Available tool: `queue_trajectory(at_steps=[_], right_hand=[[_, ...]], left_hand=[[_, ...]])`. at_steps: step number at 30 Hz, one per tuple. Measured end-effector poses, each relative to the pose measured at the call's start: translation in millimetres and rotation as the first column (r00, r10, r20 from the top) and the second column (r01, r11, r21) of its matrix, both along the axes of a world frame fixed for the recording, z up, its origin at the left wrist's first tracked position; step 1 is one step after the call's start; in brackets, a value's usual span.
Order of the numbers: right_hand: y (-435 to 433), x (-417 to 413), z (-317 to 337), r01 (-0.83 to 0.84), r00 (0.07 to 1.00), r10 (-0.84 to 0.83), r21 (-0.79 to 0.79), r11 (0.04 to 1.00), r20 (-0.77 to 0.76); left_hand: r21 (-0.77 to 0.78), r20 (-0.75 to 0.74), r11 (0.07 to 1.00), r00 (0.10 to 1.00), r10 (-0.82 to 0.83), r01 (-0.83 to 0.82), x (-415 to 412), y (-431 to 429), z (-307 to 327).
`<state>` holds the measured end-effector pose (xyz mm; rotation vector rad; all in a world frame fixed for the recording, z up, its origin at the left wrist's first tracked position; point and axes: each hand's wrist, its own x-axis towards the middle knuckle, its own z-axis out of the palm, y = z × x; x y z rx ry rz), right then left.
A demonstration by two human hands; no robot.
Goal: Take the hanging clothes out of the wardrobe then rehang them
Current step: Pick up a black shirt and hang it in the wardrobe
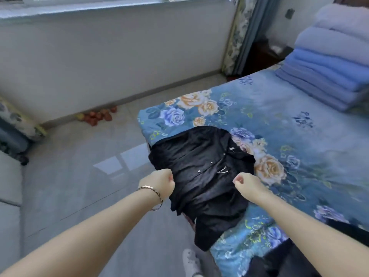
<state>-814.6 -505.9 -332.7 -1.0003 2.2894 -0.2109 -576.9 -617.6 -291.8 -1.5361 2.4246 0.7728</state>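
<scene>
The shirt (pixel 199 166) is out on the bed (pixel 299 126). The left hand (pixel 162 182) at its 9 o'clock and the right hand (pixel 242 181) at 3 pinch its fabric. Rehanging remains.

A black shirt (pixel 201 176) laid on the floral bed (pixel 299 136) is gripped by the left hand (pixel 159 184) and the right hand (pixel 242 181).

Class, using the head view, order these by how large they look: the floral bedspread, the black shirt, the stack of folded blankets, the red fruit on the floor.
1. floral bedspread
2. black shirt and stack of folded blankets: similar, and the stack is farther and cropped, so unranked
3. red fruit
</scene>
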Motion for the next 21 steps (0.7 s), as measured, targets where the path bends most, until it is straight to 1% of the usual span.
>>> queue_trajectory(at_steps=[3, 6, 9, 14, 17, 19, 21], right_hand=[[-15, -54, -42, 0.092, 0.996, -0.092, 0.052, 0.994, 0.004], [-36, -108, -91, 0.167, 0.984, -0.173, 0.108, 0.980, 0.049], [-60, -158, -139, 0.269, 0.954, -0.287, 0.176, 0.947, 0.084], [-101, -234, -221, 0.357, 0.916, -0.392, 0.263, 0.896, 0.090], [-122, -269, -267, 0.404, 0.892, -0.447, 0.313, 0.860, 0.075], [-132, -285, -297, 0.488, 0.826, -0.548, 0.317, 0.813, 0.134], [-140, -296, -322, 0.616, 0.707, -0.681, 0.306, 0.726, 0.192]], left_hand=[[0.035, 0.024, 0.998, 0.998, -0.059, 0.058, -55, -31, -34], [0.060, 0.039, 0.997, 0.998, -0.055, 0.053, -109, -62, -70], [0.083, 0.057, 0.995, 0.996, -0.069, 0.064, -157, -91, -103], [0.107, 0.113, 0.987, 0.985, -0.130, 0.118, -222, -144, -166], [0.138, 0.118, 0.988, 0.989, -0.084, 0.067, -251, -167, -200], [0.177, 0.109, 0.984, 0.993, -0.046, 0.026, -265, -176, -221], [0.229, 0.106, 0.973, 0.994, -0.015, -0.009, -272, -181, -238]])
